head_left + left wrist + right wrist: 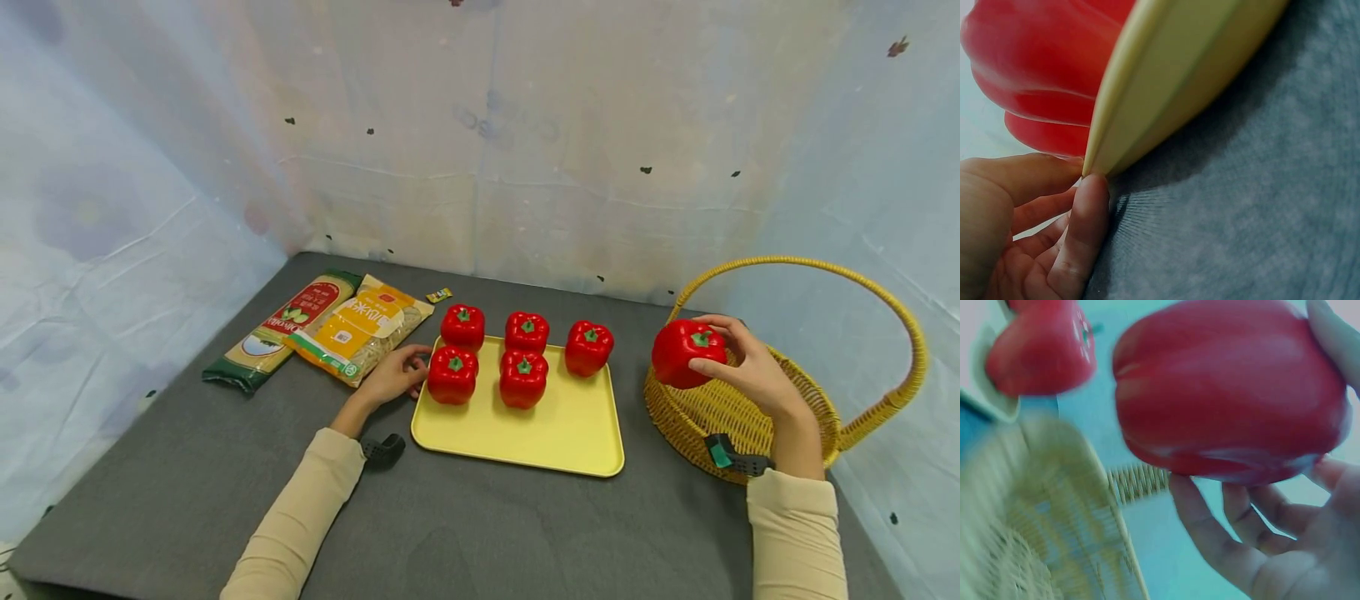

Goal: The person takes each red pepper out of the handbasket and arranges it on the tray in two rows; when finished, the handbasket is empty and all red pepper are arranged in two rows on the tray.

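My right hand [757, 375] grips a red bell pepper [688, 354] with a green stem, over the left side of a yellow wicker basket [675, 425]. In the right wrist view, the fingers [1200, 522] curl under the held pepper [1229, 394], with the basket [1041, 537] below it. My left hand [393, 375] is at the left edge of a yellow tray [517, 437]. Thumb and forefinger pinch the tray's rim [1104, 137] in the left wrist view. Several more red bell peppers [523, 379] sit on the tray, mostly toward its far side.
A yellow and white grain bag [360, 329] and a green-ended noodle pack [285, 329] lie at the far left. A small yellow packet [438, 295] is behind the tray. The basket's tall arched handle [810, 262] rises at the right, near the patterned curtain [562, 150].
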